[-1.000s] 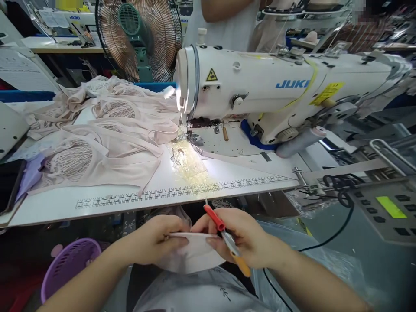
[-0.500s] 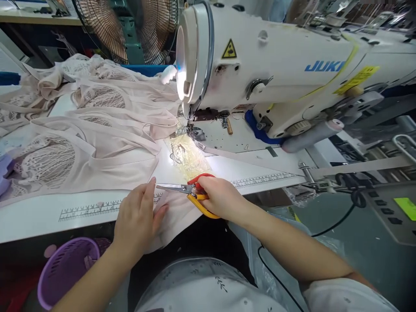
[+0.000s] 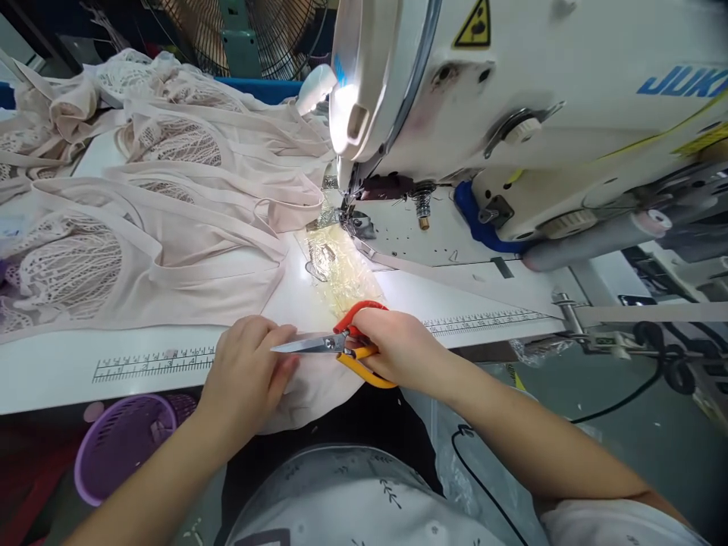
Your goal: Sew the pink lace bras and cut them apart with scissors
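Note:
My right hand (image 3: 406,349) is closed round the red and yellow handles of a pair of scissors (image 3: 312,344), whose blades point left. The blade tips are beside the fingers of my left hand (image 3: 244,379). That left hand is at the table's front edge, its fingers closed on the pale pink fabric (image 3: 318,387), which hangs over the edge between the hands. More pale pink lace garments (image 3: 187,265) lie on the table to the left. A yellow taped patch (image 3: 341,277) is on the table just beyond the scissors.
A white sewing machine (image 3: 421,98) with a lit lamp stands at the back right. Behind is a fan (image 3: 273,34). Printed rulers (image 3: 153,364) run along the table (image 3: 45,387). Below left is a purple basket (image 3: 91,470); a grey roller (image 3: 591,239) lies right.
The view has shifted closer to the machine. The scissor blades now look more closed, and the left fingers have drawn together near their tips.

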`<control>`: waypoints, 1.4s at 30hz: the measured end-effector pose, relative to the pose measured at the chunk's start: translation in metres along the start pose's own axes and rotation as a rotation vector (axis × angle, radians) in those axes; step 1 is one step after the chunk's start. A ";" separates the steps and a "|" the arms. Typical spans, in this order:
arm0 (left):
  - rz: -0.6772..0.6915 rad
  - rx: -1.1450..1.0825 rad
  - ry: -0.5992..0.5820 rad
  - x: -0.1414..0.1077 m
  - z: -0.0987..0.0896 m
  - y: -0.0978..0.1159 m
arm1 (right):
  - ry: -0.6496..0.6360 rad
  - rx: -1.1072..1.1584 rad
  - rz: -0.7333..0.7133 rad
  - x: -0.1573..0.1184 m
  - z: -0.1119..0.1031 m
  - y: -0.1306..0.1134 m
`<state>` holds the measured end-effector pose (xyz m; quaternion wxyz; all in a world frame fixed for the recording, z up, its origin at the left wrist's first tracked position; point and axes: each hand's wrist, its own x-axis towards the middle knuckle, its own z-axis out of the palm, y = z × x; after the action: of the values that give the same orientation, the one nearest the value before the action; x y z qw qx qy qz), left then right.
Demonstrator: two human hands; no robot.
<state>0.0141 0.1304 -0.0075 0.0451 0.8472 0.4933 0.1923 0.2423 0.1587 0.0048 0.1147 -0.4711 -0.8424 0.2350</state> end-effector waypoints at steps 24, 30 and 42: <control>0.234 0.150 0.124 -0.041 -0.001 0.004 | 0.323 -0.301 -0.655 -0.021 0.010 -0.003; 0.187 0.165 0.087 -0.046 -0.004 0.002 | 0.321 -0.274 -0.646 -0.017 0.009 -0.009; 0.179 0.130 0.056 -0.052 0.004 -0.007 | 0.353 -0.251 -0.652 -0.025 0.018 -0.001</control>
<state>-0.0133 0.0905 -0.0272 -0.0411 0.8833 0.4279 0.1868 0.2471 0.1317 -0.0092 0.2678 -0.2222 -0.9375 -0.0034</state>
